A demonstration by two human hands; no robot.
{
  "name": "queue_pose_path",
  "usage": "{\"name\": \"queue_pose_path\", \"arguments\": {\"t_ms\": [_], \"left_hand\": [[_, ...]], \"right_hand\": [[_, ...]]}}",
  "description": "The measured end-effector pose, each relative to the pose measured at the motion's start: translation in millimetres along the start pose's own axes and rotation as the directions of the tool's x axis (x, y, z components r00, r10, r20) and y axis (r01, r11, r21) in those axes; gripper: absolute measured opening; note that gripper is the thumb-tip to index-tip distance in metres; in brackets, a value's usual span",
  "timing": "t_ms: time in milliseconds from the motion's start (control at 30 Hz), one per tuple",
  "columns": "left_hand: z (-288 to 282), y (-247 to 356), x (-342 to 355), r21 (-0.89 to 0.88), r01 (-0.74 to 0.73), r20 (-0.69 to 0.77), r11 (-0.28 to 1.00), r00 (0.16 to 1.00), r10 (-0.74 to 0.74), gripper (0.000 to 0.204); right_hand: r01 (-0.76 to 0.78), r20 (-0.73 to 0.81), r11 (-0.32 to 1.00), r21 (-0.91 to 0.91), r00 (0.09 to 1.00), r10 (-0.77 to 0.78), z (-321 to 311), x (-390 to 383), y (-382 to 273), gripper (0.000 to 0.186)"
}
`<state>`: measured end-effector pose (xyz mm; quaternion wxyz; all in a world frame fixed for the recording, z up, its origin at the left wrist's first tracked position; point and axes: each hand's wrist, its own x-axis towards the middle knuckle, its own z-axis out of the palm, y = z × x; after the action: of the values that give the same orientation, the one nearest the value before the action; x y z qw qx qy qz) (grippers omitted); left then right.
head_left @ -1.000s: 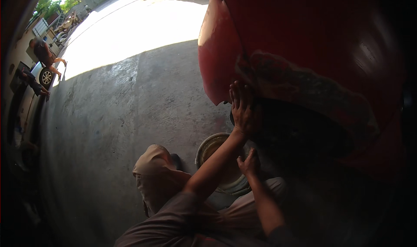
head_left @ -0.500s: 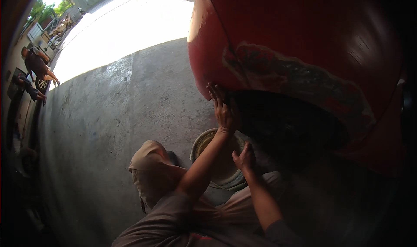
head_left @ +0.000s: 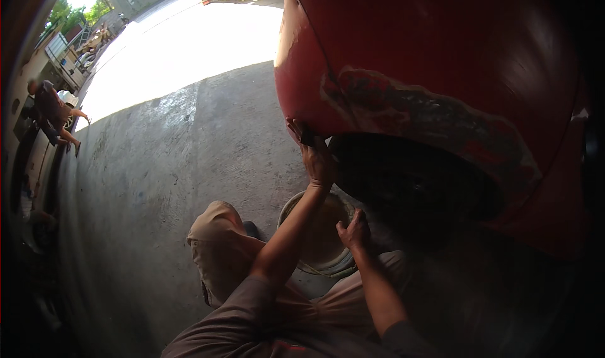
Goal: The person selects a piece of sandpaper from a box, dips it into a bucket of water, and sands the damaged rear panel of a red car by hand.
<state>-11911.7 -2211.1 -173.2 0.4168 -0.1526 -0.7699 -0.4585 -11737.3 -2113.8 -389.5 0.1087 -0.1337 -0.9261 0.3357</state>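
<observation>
My left hand (head_left: 319, 164) is pressed to the lower edge of a red car's body panel (head_left: 299, 84), just ahead of the wheel arch. A small dark pad (head_left: 307, 136) shows beneath its fingers; its exact kind is too dim to tell. Over a round bucket (head_left: 283, 214) of murky liquid hovers my right hand (head_left: 357, 232), its thumb apart from the fingers and nothing visible in it. Along the arch above runs a sanded patch (head_left: 435, 113), grey with pale, uneven borders.
A dark tyre (head_left: 409, 175) sits within the arch at my right. My bent knee (head_left: 217, 219) is left of the bucket, on the grey concrete floor (head_left: 151, 169). Another person (head_left: 53, 106) is at the far left, near a parked vehicle.
My left hand has slid a little left along the panel edge, and the dark pad now shows under its fingers. My right hand stays nearly still. The person at far left has changed stance.
</observation>
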Motion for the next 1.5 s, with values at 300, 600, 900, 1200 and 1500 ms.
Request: {"name": "queue_pose_path", "arguments": {"t_ms": [300,600,900,1200,1500], "left_hand": [[2.4,18.6,51.6,-0.093,0.01,-0.032,0.996,0.999,-0.013,0.062],[-21.5,22.6,97.5,-0.173,0.106,-0.126,0.979,0.984,-0.129,0.063],[-33.0,7.2,92.4,-0.328,0.299,-0.01,0.896,0.947,-0.32,0.063],[-64.1,-51.2,-22.9,-0.053,0.624,0.2,0.78,0.772,-0.604,0.056],[-80.6,-110.6,-208.5,0.413,0.654,0.576,0.634,0.351,-0.738,0.05]], "right_hand": [[-0.002,0.01,1.0,0.029,1.0,0.001,1.1,-0.9,2.0,0.07],[0.051,-0.042,0.998,-0.02,0.998,-0.052,1.8,-3.0,3.1,0.07],[0.003,-0.006,1.0,-0.025,1.0,-0.003,4.8,0.1,3.1,0.068],[0.153,-0.183,0.967,-0.206,0.964,-0.192,-3.5,-5.2,-5.6,0.077],[-0.233,0.258,0.778,0.584,0.961,0.095,76.3,-3.8,19.1,0.049]]}}
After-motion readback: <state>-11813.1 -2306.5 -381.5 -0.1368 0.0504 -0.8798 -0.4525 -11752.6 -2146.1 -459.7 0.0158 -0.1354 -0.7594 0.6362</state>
